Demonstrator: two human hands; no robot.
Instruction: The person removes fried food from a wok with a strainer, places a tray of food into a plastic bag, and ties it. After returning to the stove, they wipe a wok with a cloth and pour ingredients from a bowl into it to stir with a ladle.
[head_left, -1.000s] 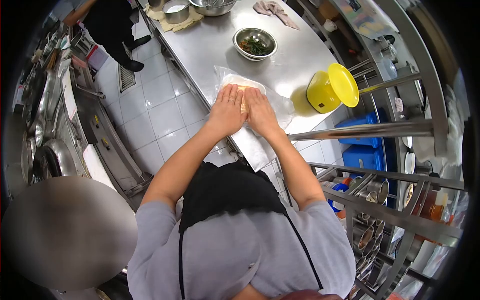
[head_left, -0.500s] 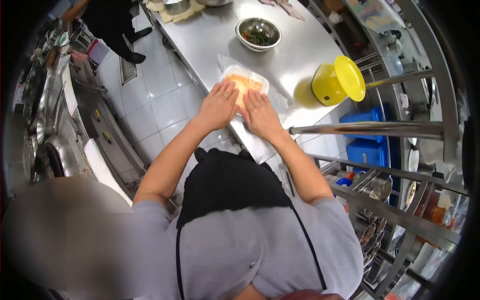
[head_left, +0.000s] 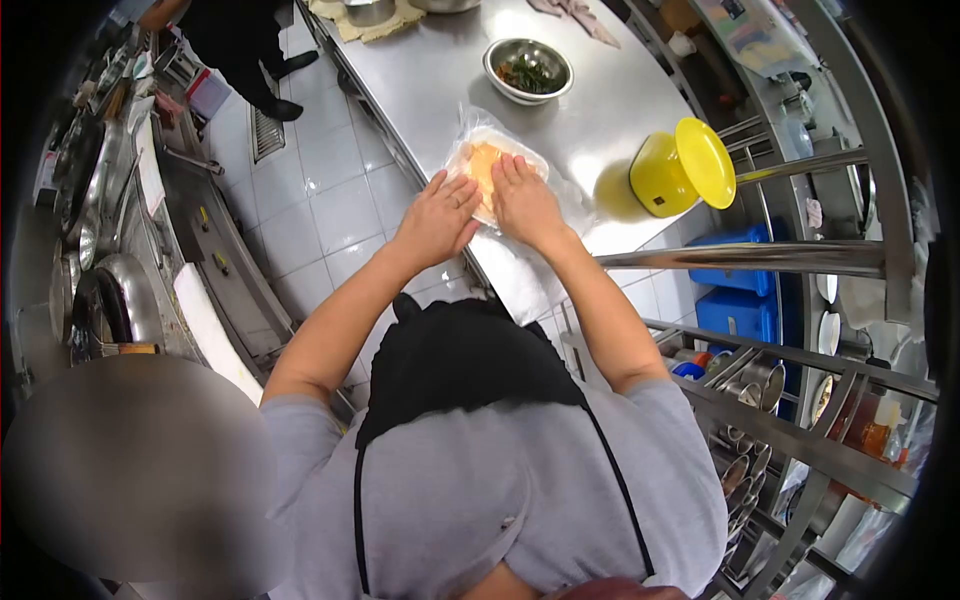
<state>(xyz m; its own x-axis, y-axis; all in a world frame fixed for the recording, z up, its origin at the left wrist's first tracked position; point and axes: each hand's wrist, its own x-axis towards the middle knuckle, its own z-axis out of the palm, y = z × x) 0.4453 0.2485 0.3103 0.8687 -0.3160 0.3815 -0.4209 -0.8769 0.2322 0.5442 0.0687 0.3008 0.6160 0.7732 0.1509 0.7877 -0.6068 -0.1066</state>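
A white tray point(head_left: 533, 160) with flat orange-yellow food point(head_left: 482, 163) sits inside a clear plastic bag point(head_left: 575, 197) at the near edge of the steel table point(head_left: 420, 100). My left hand point(head_left: 437, 219) lies at the tray's left side, its outstretched fingertips at the edge of the food. Over the right part of the food rests my right hand point(head_left: 525, 200), flat, fingers extended. Neither hand is wrapped round anything. Beyond the tray stands a metal bowl point(head_left: 528, 72) with green and orange contents.
A yellow scale-like device point(head_left: 665, 175) stands at the table's right edge, above a metal rail point(head_left: 750, 258). Pans point(head_left: 125, 295) line the left counter. Another person point(head_left: 235, 45) stands at the upper left. Blue bins point(head_left: 735, 315) and shelving lie to the right.
My hands, together over the food one second ago, have parted. The left hand has moved left and nearer to me, uncovering more food. The whole view has shifted slightly.
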